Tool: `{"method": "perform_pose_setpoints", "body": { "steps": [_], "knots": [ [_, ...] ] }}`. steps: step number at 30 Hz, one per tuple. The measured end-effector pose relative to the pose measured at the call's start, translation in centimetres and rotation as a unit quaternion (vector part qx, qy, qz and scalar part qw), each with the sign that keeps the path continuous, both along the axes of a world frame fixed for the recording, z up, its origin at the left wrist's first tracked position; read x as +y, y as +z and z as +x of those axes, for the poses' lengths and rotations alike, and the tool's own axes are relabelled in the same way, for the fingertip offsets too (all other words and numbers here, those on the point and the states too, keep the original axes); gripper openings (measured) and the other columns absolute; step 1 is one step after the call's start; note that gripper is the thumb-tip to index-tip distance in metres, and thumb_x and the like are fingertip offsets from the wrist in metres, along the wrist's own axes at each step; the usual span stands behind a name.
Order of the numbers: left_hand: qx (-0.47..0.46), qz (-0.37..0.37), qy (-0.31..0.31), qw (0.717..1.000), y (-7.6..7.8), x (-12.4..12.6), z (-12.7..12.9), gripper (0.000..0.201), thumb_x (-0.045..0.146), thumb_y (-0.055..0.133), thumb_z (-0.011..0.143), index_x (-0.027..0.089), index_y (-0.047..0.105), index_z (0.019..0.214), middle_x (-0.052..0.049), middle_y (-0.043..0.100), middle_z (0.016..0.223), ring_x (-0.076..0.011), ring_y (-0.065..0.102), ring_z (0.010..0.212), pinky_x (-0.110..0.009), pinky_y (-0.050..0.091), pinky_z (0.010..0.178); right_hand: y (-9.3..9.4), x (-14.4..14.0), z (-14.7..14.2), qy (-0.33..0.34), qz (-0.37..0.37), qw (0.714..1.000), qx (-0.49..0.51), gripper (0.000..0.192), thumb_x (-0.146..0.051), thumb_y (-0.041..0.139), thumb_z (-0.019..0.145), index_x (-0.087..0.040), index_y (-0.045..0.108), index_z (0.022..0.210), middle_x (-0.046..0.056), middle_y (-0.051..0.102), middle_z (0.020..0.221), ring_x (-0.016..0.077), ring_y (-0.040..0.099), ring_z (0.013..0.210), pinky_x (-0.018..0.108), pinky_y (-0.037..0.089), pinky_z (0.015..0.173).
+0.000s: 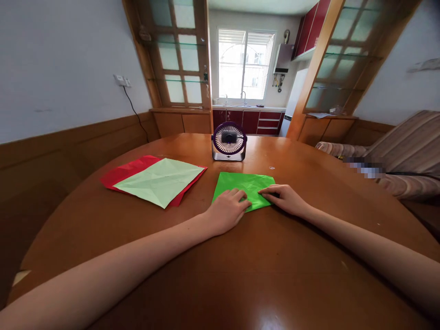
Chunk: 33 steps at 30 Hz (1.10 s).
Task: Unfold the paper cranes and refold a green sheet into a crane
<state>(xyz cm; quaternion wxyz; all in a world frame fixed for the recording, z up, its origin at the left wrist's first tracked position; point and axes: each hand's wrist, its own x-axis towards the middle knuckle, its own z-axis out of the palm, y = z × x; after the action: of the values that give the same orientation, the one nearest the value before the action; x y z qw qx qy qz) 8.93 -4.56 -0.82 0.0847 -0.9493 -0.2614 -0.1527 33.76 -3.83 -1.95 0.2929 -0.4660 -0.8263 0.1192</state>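
glossy wooden counter [223, 284] fills the near view, kitchen window [245, 64] at 12 o'clock behind; clock centred on green sheet [251, 184], 12 pointing away from the person. left hand [227, 210] at 8 o'clock: fingers loosely curled, tips down on the near left part of the sheet; can't tell if anything is pinched. right hand [286, 200] between 3 and 4 o'clock: fingers reach in over the right edge, thumb close below them; can't tell if they grip a fold or just touch.

green sheet lies on the counter between both hands, some faint creases, near left corner covered by left hand. handling, my judgement: looks thin, so let one hand anchor while the other works the surface with light, even pressure from middle to edge; keep fingertips flat, don't drag, or it may skid or wrinkle. lifting the left wrist a bit would clear the view of the near edge.

outward: desk fan [229, 141] upright at 11 o'clock, apart from the sheet. pale green sheet [161, 178] at 9 to 10 o'clock, lying over red sheet [118, 173], apart from the left hand. striped armchair [412, 151] off at 2 o'clock, beyond the counter edge.
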Motion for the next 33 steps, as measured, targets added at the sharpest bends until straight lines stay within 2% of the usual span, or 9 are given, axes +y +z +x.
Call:
{"method": "perform_pose_setpoints", "body": {
  "steps": [2, 5, 7, 9, 12, 15, 23, 27, 33],
  "knots": [
    [-0.013, -0.031, -0.043, 0.999, -0.5, 0.3, -0.1, 0.034, 0.011, 0.044, 0.092, 0.017, 0.061, 0.122, -0.012, 0.054, 0.134, -0.0260, 0.052, 0.122, -0.042, 0.044, 0.101, 0.1, 0.0, 0.0, 0.003, 0.005, 1.000, -0.004, 0.025, -0.029, 0.053, 0.091, -0.022, 0.074, 0.103, 0.005, 0.075, 0.102, 0.0222, 0.069, 0.089, 0.036, 0.054, 0.081],
    [-0.010, -0.100, -0.098, 0.990, -0.8, 0.6, -0.4, 0.044, 0.009, 0.035, 0.095, 0.019, 0.051, 0.134, -0.007, 0.044, 0.147, -0.0204, 0.039, 0.137, -0.038, 0.033, 0.114, 0.2, -0.1, 0.0, 0.009, 0.009, 1.000, -0.005, 0.025, -0.029, 0.053, 0.091, -0.022, 0.074, 0.102, 0.005, 0.075, 0.101, 0.0221, 0.069, 0.088, 0.035, 0.054, 0.080],
    [0.001, -0.149, -0.114, 0.982, -0.6, 0.5, -0.7, 0.043, 0.017, 0.033, 0.099, 0.019, 0.044, 0.141, -0.007, 0.040, 0.150, -0.0178, 0.034, 0.141, -0.036, 0.028, 0.117, 0.2, -0.1, 0.0, 0.008, 0.010, 1.000, -0.005, 0.025, -0.029, 0.053, 0.091, -0.022, 0.074, 0.102, 0.006, 0.075, 0.102, 0.0224, 0.069, 0.090, 0.035, 0.054, 0.081],
    [0.015, -0.181, -0.123, 0.976, -0.2, 0.2, -0.8, 0.048, 0.033, 0.036, 0.101, 0.016, 0.037, 0.146, -0.009, 0.033, 0.153, -0.0200, 0.028, 0.143, -0.037, 0.025, 0.118, 0.2, -0.1, 0.0, 0.005, 0.011, 1.000, -0.006, 0.025, -0.029, 0.054, 0.091, -0.022, 0.074, 0.102, 0.006, 0.075, 0.102, 0.0227, 0.070, 0.091, 0.036, 0.054, 0.082],
    [0.029, -0.198, -0.130, 0.971, 0.3, -0.3, -0.9, 0.065, 0.051, 0.039, 0.097, 0.014, 0.030, 0.149, -0.012, 0.024, 0.156, -0.0247, 0.019, 0.145, -0.041, 0.020, 0.119, 0.2, -0.1, 0.0, 0.001, 0.008, 1.000, -0.007, 0.025, -0.029, 0.054, 0.091, -0.021, 0.074, 0.103, 0.006, 0.075, 0.103, 0.0230, 0.070, 0.093, 0.037, 0.054, 0.084],
    [0.040, -0.205, -0.131, 0.969, 0.5, -0.4, -0.9, 0.072, 0.057, 0.038, 0.095, 0.013, 0.026, 0.150, -0.013, 0.019, 0.157, -0.0255, 0.016, 0.146, -0.043, 0.019, 0.119, 0.2, -0.1, 0.0, 0.001, 0.002, 1.000, -0.005, 0.025, -0.029, 0.053, 0.091, -0.022, 0.074, 0.103, 0.006, 0.074, 0.104, 0.0234, 0.069, 0.094, 0.038, 0.054, 0.085],
    [0.057, -0.209, -0.132, 0.967, 0.6, -0.4, -0.9, 0.078, 0.063, 0.039, 0.092, 0.015, 0.022, 0.151, -0.011, 0.016, 0.158, -0.0241, 0.014, 0.147, -0.039, 0.016, 0.119, 0.3, -0.1, 0.0, 0.003, 0.003, 1.000, -0.003, 0.025, -0.030, 0.053, 0.091, -0.022, 0.074, 0.103, 0.006, 0.074, 0.104, 0.0232, 0.069, 0.094, 0.038, 0.054, 0.086],
    [0.054, -0.192, -0.126, 0.972, 0.9, -0.6, -0.9, 0.074, 0.062, 0.038, 0.093, 0.016, 0.028, 0.150, -0.010, 0.023, 0.156, -0.0233, 0.020, 0.145, -0.037, 0.020, 0.118, 0.3, -0.2, 0.0, 0.002, -0.003, 1.000, -0.002, 0.026, -0.030, 0.053, 0.091, -0.021, 0.074, 0.103, 0.006, 0.074, 0.105, 0.0235, 0.069, 0.094, 0.038, 0.054, 0.087],
    [0.064, -0.113, -0.102, 0.986, 1.0, -1.2, -1.1, 0.064, 0.055, 0.042, 0.095, 0.012, 0.042, 0.143, -0.013, 0.037, 0.150, -0.0247, 0.034, 0.140, -0.038, 0.026, 0.117, 0.1, 0.0, 0.0, 0.008, -0.005, 1.000, 0.003, 0.025, -0.030, 0.053, 0.091, -0.022, 0.073, 0.104, 0.005, 0.074, 0.106, 0.0231, 0.069, 0.095, 0.038, 0.054, 0.087]
  ]
}}
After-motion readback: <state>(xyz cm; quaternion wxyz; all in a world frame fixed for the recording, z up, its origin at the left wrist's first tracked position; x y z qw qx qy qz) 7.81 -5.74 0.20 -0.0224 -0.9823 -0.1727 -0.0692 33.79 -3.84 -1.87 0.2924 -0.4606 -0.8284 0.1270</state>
